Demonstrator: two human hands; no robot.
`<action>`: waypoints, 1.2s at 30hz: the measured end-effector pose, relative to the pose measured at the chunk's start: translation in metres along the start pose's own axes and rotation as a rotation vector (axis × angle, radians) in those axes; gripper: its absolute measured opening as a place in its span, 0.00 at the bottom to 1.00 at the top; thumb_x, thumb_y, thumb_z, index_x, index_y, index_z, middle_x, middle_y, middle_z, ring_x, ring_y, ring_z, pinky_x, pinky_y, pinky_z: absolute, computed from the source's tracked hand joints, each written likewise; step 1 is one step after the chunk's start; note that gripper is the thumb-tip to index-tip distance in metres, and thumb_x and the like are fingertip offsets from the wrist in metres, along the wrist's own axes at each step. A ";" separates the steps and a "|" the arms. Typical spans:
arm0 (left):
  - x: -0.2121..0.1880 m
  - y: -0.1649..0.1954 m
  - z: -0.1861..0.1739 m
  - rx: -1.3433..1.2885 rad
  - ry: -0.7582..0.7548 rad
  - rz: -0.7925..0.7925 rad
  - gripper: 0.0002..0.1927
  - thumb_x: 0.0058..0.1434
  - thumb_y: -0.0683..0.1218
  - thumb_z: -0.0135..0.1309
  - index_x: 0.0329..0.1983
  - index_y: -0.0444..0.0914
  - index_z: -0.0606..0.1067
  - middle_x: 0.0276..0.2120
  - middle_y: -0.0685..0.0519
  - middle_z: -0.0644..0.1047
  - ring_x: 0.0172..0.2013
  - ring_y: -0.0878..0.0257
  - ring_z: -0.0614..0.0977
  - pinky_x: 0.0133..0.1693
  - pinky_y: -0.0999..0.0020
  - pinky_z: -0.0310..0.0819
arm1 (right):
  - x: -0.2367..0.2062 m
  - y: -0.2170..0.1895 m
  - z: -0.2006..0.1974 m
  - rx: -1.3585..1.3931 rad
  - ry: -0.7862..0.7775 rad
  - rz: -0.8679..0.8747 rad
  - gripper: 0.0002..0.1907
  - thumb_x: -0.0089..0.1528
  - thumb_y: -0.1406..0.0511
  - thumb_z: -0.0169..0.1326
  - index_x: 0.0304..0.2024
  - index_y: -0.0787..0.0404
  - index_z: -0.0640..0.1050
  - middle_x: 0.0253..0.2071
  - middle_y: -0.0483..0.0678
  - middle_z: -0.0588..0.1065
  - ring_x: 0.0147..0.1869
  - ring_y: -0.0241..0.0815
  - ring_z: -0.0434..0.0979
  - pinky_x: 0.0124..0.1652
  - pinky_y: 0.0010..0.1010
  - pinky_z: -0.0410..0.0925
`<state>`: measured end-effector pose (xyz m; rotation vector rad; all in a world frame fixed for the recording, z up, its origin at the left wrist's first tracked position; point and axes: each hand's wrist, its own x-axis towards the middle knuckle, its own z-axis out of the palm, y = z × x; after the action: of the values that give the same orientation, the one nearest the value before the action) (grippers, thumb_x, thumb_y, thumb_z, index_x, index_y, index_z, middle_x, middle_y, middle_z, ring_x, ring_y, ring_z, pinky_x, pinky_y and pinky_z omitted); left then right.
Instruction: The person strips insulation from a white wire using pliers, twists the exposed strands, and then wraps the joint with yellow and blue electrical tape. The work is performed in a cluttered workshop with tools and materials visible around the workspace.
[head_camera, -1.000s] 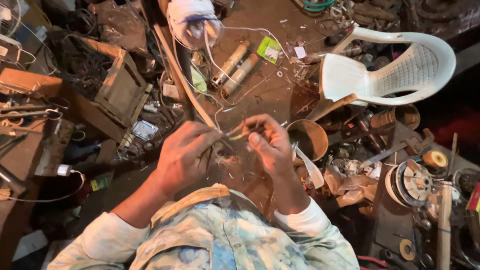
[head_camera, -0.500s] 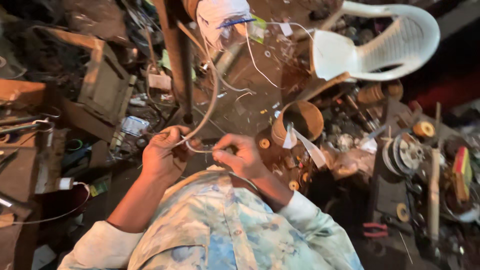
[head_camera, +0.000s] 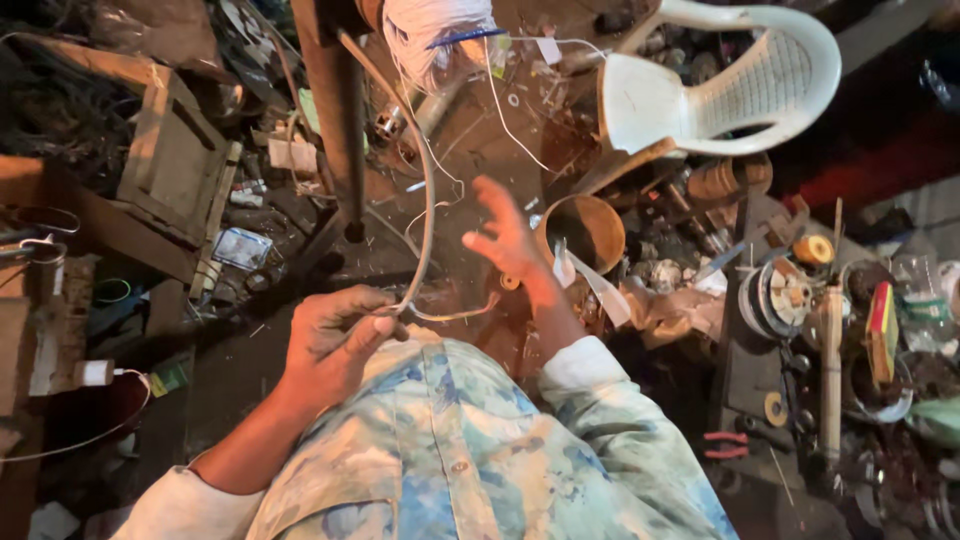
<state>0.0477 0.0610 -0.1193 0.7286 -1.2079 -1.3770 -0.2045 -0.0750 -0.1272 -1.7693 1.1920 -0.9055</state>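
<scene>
My left hand (head_camera: 335, 335) pinches one pale wire (head_camera: 428, 215), which arcs from my lap up toward a white spool (head_camera: 432, 30). My right hand (head_camera: 505, 240) is released, fingers spread, over the only bare floor (head_camera: 480, 150), hemmed by a post (head_camera: 335, 110) left and one bowl (head_camera: 585, 230) right. One plastic chair (head_camera: 720, 80) stands beyond. Everywhere else, a dim, scrap-littered workshop.

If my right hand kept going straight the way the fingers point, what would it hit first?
Probably the thin white string hanging from the white spool ahead of the open right hand; depth is unclear, so it could pass beside it.
</scene>
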 end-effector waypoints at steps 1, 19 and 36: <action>0.000 0.005 0.005 0.058 -0.001 -0.006 0.14 0.66 0.48 0.58 0.42 0.30 0.79 0.31 0.53 0.82 0.34 0.68 0.82 0.39 0.72 0.77 | 0.002 -0.002 0.005 0.099 -0.117 0.062 0.46 0.56 0.68 0.63 0.74 0.60 0.56 0.74 0.47 0.60 0.77 0.44 0.57 0.60 0.32 0.63; 0.037 0.102 0.151 1.297 -0.070 0.718 0.29 0.59 0.43 0.55 0.61 0.24 0.68 0.61 0.30 0.69 0.61 0.40 0.75 0.57 0.46 0.68 | -0.104 0.032 -0.048 0.304 0.346 0.109 0.08 0.67 0.69 0.55 0.45 0.68 0.80 0.39 0.46 0.77 0.39 0.32 0.73 0.37 0.24 0.67; 0.033 0.033 0.116 0.876 -0.241 0.424 0.18 0.52 0.35 0.57 0.48 0.39 0.78 0.39 0.47 0.80 0.41 0.47 0.82 0.42 0.57 0.78 | -0.189 -0.004 -0.041 0.249 0.365 -0.162 0.10 0.61 0.79 0.54 0.44 0.69 0.79 0.44 0.48 0.77 0.46 0.34 0.76 0.47 0.24 0.68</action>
<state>-0.0554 0.0630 -0.0482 0.8317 -2.0580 -0.5516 -0.2959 0.0953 -0.1298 -1.5552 1.1090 -1.4548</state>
